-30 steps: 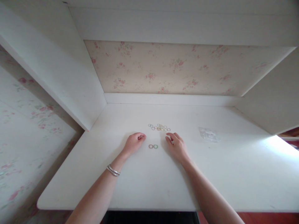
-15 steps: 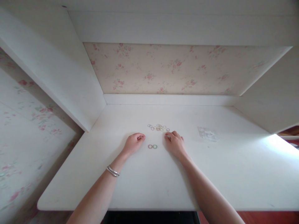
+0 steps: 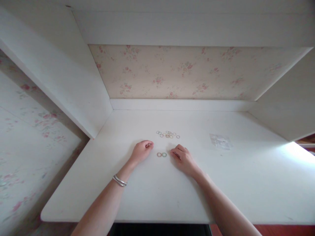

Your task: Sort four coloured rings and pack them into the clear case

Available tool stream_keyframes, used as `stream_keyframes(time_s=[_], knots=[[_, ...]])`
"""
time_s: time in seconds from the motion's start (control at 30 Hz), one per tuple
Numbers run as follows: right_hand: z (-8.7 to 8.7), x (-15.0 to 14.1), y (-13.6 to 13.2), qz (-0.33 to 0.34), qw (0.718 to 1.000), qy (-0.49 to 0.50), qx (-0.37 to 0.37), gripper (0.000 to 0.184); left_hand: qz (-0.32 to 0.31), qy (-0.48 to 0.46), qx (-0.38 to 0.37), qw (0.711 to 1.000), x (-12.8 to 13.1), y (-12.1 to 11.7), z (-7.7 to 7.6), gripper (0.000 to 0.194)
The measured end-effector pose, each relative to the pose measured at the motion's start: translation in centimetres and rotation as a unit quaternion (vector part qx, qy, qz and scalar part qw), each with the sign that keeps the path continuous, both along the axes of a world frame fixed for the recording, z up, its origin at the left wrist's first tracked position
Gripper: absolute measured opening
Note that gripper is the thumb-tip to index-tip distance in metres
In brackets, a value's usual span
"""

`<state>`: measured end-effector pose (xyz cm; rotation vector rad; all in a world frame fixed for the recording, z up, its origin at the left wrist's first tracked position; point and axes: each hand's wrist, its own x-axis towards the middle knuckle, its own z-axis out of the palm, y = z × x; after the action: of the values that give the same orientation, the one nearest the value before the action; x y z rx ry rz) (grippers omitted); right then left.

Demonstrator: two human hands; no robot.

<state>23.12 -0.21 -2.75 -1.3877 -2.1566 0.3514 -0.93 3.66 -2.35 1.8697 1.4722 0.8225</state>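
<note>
Two thin rings lie side by side on the white desk: a reddish ring (image 3: 159, 154) and a greenish ring (image 3: 164, 154). Just right of them, my right hand (image 3: 183, 159) rests on the surface with thumb and fingers pinched together; whatever is between them is too small to make out. My left hand (image 3: 142, 150) lies left of the pair, its fingers curled closed and their inside hidden. Beyond both hands is a loose group of several thin rings (image 3: 167, 135), some overlapping, with one ring (image 3: 178, 137) at its right end.
A clear plastic bag (image 3: 220, 141) lies flat on the desk (image 3: 157, 193) to the right. White side panels and a low ledge (image 3: 182, 104) bound the desk at the back, before flowered wallpaper (image 3: 182, 72). The front edge is near my forearms.
My right hand has moved toward me and slightly left, from the edge of the ring group to beside the two rings. My left hand stays where it was.
</note>
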Motion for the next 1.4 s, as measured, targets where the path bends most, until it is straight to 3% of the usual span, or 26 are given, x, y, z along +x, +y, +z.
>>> stream_keyframes(time_s=[0.23, 0.6, 0.8, 0.97, 1.13, 1.4], knots=[[0.3, -0.1, -0.3, 0.041, 0.999, -0.003, -0.008, 0.017, 0.002, -0.001, -0.007, 1.000, 0.0, -0.1, 0.3, 0.027], [1.1, -0.4, -0.8, 0.041, 0.998, -0.040, -0.030, 0.023, 0.006, 0.001, -0.006, 1.000, 0.0, -0.2, 0.3, 0.027], [0.1, 0.1, 0.2, -0.038, 0.999, -0.005, -0.016, 0.028, 0.000, 0.005, 0.000, 1.000, 0.1, -0.1, 0.1, 0.028], [-0.1, 0.0, 2.0, -0.146, 0.985, -0.085, -0.033, 0.037, 0.011, 0.011, -0.002, 1.000, 0.3, -0.1, 0.2, 0.029], [0.5, -0.7, 2.7, -0.156, 0.975, -0.150, -0.045, 0.040, 0.014, 0.012, -0.006, 1.000, 0.3, -0.2, 0.4, 0.028], [-0.2, 0.7, 2.6, -0.144, 0.986, -0.064, -0.052, 0.026, 0.014, 0.005, -0.015, 1.000, 0.3, -0.2, 0.4, 0.029]])
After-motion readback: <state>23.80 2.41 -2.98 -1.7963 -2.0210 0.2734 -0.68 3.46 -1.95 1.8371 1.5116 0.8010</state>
